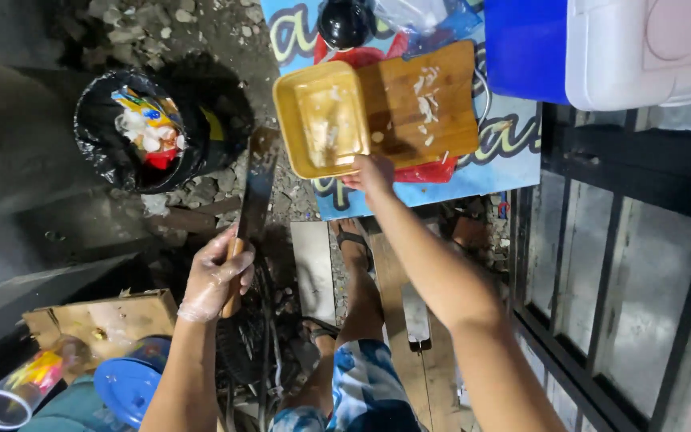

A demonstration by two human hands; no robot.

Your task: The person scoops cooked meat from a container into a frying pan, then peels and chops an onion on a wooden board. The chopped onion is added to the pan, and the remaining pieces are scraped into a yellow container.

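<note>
Overhead, looked down on both hands at once. Right hand [371,172] rested at the near edge of a yellow tray [320,120], fingers [353,181] curled against its rim, thumb side hidden; seemed to grip or steady the rim, though could not tell how firmly. Tray lay directly ahead of those fingers, partly overlapping a wooden cutting board [425,104] just to the right of it, both on a blue counter [513,152]. Pale chopped scraps [425,100] scattered on the board, beyond and right of the fingers.

Left hand [216,280], in a thin clear glove, closed round the wooden handle of a long knife [254,200]. Blade ran away from the fingers, long axis pointing up toward the tray's near left corner, tip just short of it, held over the ground and well off the board. Black-lined bin [149,132] of scraps sat to the left of the blade.

Right hand clearly the nearer to tray and board; left hand well apart from both, touching only the knife. Sandalled foot [353,240] below the right wrist.
</note>
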